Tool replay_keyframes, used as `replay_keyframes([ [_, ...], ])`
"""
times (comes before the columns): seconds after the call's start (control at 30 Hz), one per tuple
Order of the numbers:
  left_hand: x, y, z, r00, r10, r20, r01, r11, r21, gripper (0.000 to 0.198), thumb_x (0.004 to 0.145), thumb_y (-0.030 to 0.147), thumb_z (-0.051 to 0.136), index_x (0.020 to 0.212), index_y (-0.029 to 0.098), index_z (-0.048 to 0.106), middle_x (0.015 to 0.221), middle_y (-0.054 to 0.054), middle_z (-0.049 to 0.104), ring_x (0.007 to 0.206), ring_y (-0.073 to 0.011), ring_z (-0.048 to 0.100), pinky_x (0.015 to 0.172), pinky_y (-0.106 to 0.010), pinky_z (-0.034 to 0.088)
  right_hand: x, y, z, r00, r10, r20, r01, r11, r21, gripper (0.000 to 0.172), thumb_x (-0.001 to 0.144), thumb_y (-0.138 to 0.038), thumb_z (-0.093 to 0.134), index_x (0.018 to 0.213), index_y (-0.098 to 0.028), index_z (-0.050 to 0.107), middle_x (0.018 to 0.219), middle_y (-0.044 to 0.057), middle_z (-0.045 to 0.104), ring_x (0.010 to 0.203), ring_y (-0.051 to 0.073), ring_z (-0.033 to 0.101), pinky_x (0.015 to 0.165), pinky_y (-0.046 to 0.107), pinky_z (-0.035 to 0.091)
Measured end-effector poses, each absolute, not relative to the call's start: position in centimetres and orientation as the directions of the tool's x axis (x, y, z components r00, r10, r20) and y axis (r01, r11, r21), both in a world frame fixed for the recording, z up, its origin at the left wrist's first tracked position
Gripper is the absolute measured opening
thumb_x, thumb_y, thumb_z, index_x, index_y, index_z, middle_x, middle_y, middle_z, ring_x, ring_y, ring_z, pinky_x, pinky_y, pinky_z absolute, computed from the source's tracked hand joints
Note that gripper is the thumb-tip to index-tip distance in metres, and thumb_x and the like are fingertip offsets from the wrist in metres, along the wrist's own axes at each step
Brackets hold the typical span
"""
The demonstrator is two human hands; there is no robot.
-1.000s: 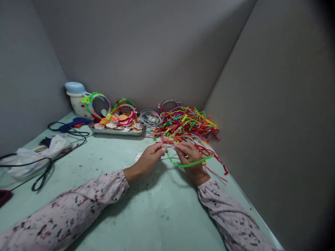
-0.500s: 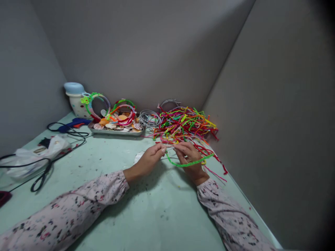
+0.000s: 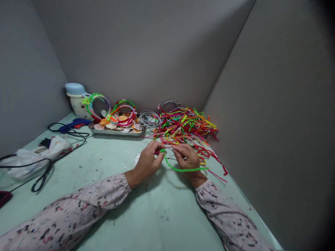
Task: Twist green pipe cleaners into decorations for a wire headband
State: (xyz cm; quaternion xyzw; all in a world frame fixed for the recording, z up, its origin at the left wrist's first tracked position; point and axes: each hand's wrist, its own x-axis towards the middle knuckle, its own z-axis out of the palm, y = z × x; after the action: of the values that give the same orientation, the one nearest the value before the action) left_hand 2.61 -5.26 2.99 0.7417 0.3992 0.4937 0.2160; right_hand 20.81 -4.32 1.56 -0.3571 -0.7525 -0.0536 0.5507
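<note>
My left hand (image 3: 148, 160) and my right hand (image 3: 187, 158) meet over the pale green table (image 3: 146, 212), both with fingers pinched. Between them runs a thin grey wire band, and a green pipe cleaner (image 3: 183, 169) starts at my left fingertips and curves down under my right hand. My left fingers pinch its end against the band; my right fingers grip the band close by. Just behind my hands lies a big tangle of coloured pipe cleaners (image 3: 186, 127).
A metal tray (image 3: 116, 131) with shells and wrapped headbands sits at the back, beside coiled grey wire bands (image 3: 150, 118) and a white jar with a blue lid (image 3: 75, 97). At left lie a blue glue gun (image 3: 73, 123), black cables, scissors (image 3: 42, 177) and a plastic bag (image 3: 36, 155).
My hands have drawn a little closer and nearer to me. The green pipe cleaner's loop has dropped lower, and its end sits higher at my left fingertips.
</note>
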Motion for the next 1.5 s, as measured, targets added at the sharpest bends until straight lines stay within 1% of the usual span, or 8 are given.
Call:
replay_keyframes([
  [0.2, 2.48, -5.23, 2.85, 0.186, 0.772, 0.608, 0.383, -0.627, 0.678, 0.011, 0.083, 0.012, 0.057, 0.093, 0.017, 0.058, 0.089, -0.002, 0.057, 0.081, -0.0136, 0.054, 0.073, -0.025, 0.044, 20.83, -4.22, 1.46, -0.133, 0.467, 0.874, 0.592, 0.745, -0.307, 0.016, 0.088, -0.019, 0.061, 0.100, -0.023, 0.071, 0.090, 0.006, 0.069, 0.081, 0.016, 0.067, 0.067, 0.029, 0.057],
  [0.37, 2.43, -5.14, 3.04, 0.207, 0.765, 0.610, 0.366, -0.639, 0.677, 0.008, 0.085, 0.013, 0.057, 0.091, 0.017, 0.058, 0.087, -0.002, 0.057, 0.079, -0.0133, 0.053, 0.073, -0.025, 0.044, 20.90, -4.42, 1.52, -0.145, 0.462, 0.875, 0.610, 0.738, -0.289, 0.016, 0.088, -0.019, 0.060, 0.101, -0.023, 0.070, 0.091, 0.006, 0.068, 0.079, 0.015, 0.066, 0.061, 0.026, 0.057],
  [0.47, 2.46, -5.17, 3.07, 0.211, 0.760, 0.614, 0.360, -0.645, 0.674, 0.007, 0.086, 0.014, 0.056, 0.091, 0.017, 0.058, 0.087, -0.002, 0.057, 0.080, -0.0137, 0.053, 0.073, -0.026, 0.044, 20.88, -4.70, 1.80, -0.168, 0.443, 0.881, 0.606, 0.751, -0.262, 0.021, 0.087, -0.019, 0.062, 0.106, -0.022, 0.069, 0.096, 0.007, 0.067, 0.074, 0.014, 0.065, 0.057, 0.024, 0.056],
  [0.63, 2.48, -5.19, 2.93, 0.225, 0.754, 0.617, 0.360, -0.653, 0.667, 0.007, 0.085, 0.014, 0.057, 0.090, 0.018, 0.058, 0.086, -0.002, 0.057, 0.080, -0.0137, 0.053, 0.073, -0.026, 0.043, 20.84, -4.75, 1.98, -0.195, 0.396, 0.897, 0.579, 0.785, -0.221, 0.023, 0.088, -0.016, 0.060, 0.107, -0.025, 0.070, 0.094, 0.006, 0.067, 0.086, 0.017, 0.067, 0.073, 0.029, 0.058],
  [0.77, 2.46, -5.24, 2.94, 0.231, 0.754, 0.615, 0.354, -0.654, 0.669, 0.007, 0.085, 0.013, 0.057, 0.090, 0.018, 0.058, 0.086, -0.002, 0.057, 0.080, -0.0138, 0.053, 0.072, -0.026, 0.043, 20.88, -4.61, 1.82, -0.182, 0.412, 0.893, 0.579, 0.779, -0.241, 0.023, 0.088, -0.016, 0.060, 0.106, -0.027, 0.071, 0.092, 0.004, 0.067, 0.085, 0.016, 0.066, 0.072, 0.028, 0.057],
  [1.03, 2.54, -5.73, 3.28, 0.239, 0.779, 0.580, 0.358, -0.626, 0.693, 0.004, 0.085, 0.017, 0.057, 0.088, 0.018, 0.057, 0.085, -0.002, 0.057, 0.079, -0.0148, 0.054, 0.072, -0.027, 0.044, 20.86, -4.70, 1.81, -0.195, 0.468, 0.862, 0.583, 0.762, -0.281, 0.019, 0.089, -0.018, 0.058, 0.103, -0.025, 0.069, 0.093, 0.006, 0.066, 0.086, 0.017, 0.065, 0.074, 0.032, 0.058],
  [1.27, 2.51, -5.74, 3.25, 0.242, 0.790, 0.563, 0.345, -0.613, 0.711, 0.004, 0.084, 0.015, 0.057, 0.088, 0.017, 0.057, 0.084, -0.001, 0.056, 0.077, -0.0136, 0.053, 0.072, -0.026, 0.043, 20.81, -4.68, 1.78, -0.215, 0.428, 0.878, 0.548, 0.797, -0.255, 0.021, 0.087, -0.014, 0.060, 0.104, -0.024, 0.068, 0.095, 0.006, 0.064, 0.089, 0.019, 0.064, 0.077, 0.035, 0.057],
  [1.5, 2.63, -5.85, 3.39, 0.226, 0.812, 0.537, 0.335, -0.583, 0.740, 0.002, 0.084, 0.018, 0.059, 0.085, 0.017, 0.057, 0.080, 0.000, 0.055, 0.074, -0.0131, 0.052, 0.069, -0.026, 0.041, 21.07, -4.57, 1.61, -0.233, 0.456, 0.859, 0.586, 0.771, -0.251, 0.020, 0.087, -0.017, 0.059, 0.103, -0.024, 0.068, 0.096, 0.006, 0.066, 0.090, 0.019, 0.065, 0.080, 0.035, 0.057],
])
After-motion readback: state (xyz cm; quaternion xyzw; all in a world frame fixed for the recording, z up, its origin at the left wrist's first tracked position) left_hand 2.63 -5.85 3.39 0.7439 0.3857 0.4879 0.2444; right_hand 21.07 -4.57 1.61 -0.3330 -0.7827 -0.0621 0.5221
